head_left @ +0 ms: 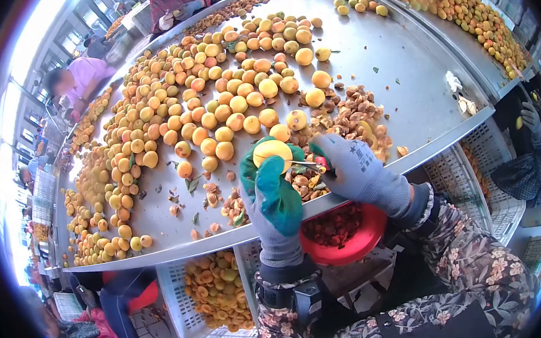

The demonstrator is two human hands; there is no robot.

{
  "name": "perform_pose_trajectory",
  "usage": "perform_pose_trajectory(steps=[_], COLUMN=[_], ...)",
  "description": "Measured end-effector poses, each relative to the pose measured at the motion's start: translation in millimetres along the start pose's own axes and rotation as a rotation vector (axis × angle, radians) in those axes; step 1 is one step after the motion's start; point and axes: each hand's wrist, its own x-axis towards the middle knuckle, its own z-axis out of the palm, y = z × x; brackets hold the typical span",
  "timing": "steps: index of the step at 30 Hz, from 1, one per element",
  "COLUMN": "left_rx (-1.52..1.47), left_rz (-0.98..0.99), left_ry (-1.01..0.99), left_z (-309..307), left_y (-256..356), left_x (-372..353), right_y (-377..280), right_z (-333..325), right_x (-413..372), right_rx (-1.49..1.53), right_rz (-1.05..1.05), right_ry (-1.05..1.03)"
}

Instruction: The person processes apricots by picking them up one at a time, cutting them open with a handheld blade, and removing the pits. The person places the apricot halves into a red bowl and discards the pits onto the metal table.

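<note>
My left hand [276, 199], in a grey glove with a green coated palm, is closed around a yellow apricot [272, 151] above the near edge of the metal table. A small knife [302, 163] with a thin blade and a reddish handle end is gripped in my right hand [362, 171], gloved the same way. Its blade reaches to the lower right side of the apricot. Just beyond and below both hands lie brown apricot pits [361, 115] in a heap. Many whole apricots [224, 119] spread over the table to the left and behind.
A red bowl [373, 228] with dark red scraps sits under the table edge. Left of it, a white crate [178, 298] holds halved apricots [219, 290]. A raised metal rim [448, 130] borders the table. Other people work around it, one gloved hand [531, 119] at far right.
</note>
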Motion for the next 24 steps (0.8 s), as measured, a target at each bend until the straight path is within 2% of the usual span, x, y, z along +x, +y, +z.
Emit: perform_pose_trajectory(steps=[3,4,5,7,8,10,11,12,13,14,15,17,18,19,21,22,23,24], left_rx=[0.153,-0.143,-0.144,-0.583,-0.584,-0.13,-0.132,0.142,0.416,0.325,0.324,1.14,0.924,0.922,-0.007,-0.443,-0.444,-0.297], left_rz=[-0.052,-0.199,-0.2,-0.291,-0.291,-0.196,-0.194,-0.075,0.045,0.065,0.066,0.393,0.228,0.227,-0.071,-0.233,-0.231,-0.17], left_ry=[0.101,0.156,0.156,0.033,0.032,0.166,0.167,0.208,0.245,0.138,0.138,0.082,0.059,0.062,0.075,0.067,0.067,0.08], left_z=[15.9,21.8,14.7,-2.9,-2.2,1.6,-0.6,-4.1,-3.5,-3.2,-2.5,-2.4,3.0,8.5,16.5,5.3,6.0,8.1], left_y=[-2.6,6.2,1.4,-9.4,-10.6,-9.7,-12.5,-17.3,-16.2,-10.3,-5.9,0.9,2.6,1.7,-1.3,-6.1,-5.7,-5.1], left_x=[-3.9,-0.7,-0.6,0.8,-0.9,-2.9,-4.7,-8.0,-7.7,-6.9,-4.8,-0.4,0.2,2.7,5.7,7.1,6.6,5.3], right_y=[-2.1,-1.8,-1.0,3.6,8.9,10.7,6.8,4.9,5.5,6.1,6.8,8.3,5.6,4.1,6.7,7.9,7.9,6.9], right_z=[-0.4,-0.2,0.4,2.7,4.9,0.7,-8.4,-13.8,-13.7,-12.8,-12.4,-12.6,-10.0,-7.0,3.0,3.6,2.8,0.2], right_x=[0.6,0.1,-0.1,-0.8,-2.4,-2.1,0.4,1.7,0.9,-0.8,-1.3,5.3,6.3,6.3,4.4,3.9,4.8,5.4], right_rx=[-0.03,-0.031,-0.038,-0.048,-0.022,0.004,0.223,0.442,0.441,0.528,0.614,0.595,0.461,0.326,0.36,0.257,0.155,0.154], right_rz=[0.006,0.009,0.004,-0.003,-0.027,-0.049,0.113,0.277,0.276,0.21,0.141,0.165,0.148,0.132,0.1,0.081,0.061,0.06], right_ry=[-0.02,-0.019,-0.013,-0.01,0.002,0.018,-0.083,-0.186,-0.188,-0.114,-0.039,-0.113,-0.115,-0.118,-0.067,-0.043,-0.018,-0.017])
